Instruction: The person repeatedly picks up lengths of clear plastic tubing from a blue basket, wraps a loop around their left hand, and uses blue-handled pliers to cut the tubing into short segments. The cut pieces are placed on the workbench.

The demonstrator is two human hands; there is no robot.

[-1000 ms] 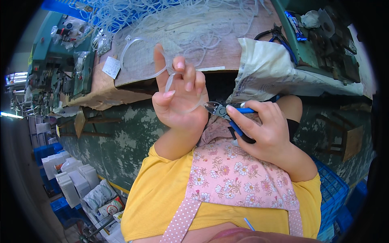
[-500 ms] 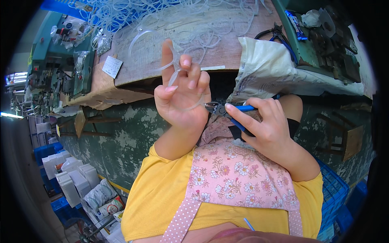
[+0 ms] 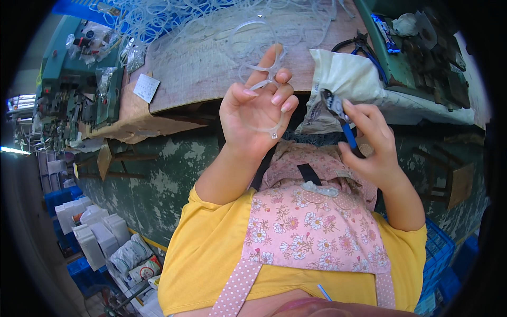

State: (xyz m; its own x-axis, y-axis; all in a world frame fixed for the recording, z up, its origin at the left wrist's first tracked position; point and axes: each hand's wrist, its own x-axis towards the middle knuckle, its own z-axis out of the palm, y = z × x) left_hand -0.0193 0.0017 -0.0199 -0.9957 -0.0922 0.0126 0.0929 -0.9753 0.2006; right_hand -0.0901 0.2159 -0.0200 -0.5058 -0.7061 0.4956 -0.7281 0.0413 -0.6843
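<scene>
My left hand (image 3: 252, 117) is raised in front of the bench, palm up, with its fingers curled around a thin clear plastic tube (image 3: 259, 85). The tube loops above the fingertips, and one end crosses the palm to a small shiny fitting (image 3: 274, 136) below the fingers. In my right hand (image 3: 374, 142) is a pair of blue-handled pliers (image 3: 347, 132), held off to the right of the tube. Their dark metal head points up and left, over a white woven sack (image 3: 346, 71).
A tangle of clear tubes (image 3: 153, 24) covers the back of the wooden bench (image 3: 182, 79). Another pair of blue-handled pliers (image 3: 372, 55) lies by the green machine (image 3: 430, 58) at right. A paper tag (image 3: 146, 87) rests at left near another machine (image 3: 79, 74). Wooden stools stand on both sides.
My left hand has shifted right and slightly up with the tube. My right hand has drawn the pliers away from the tube's end, up and to the right.
</scene>
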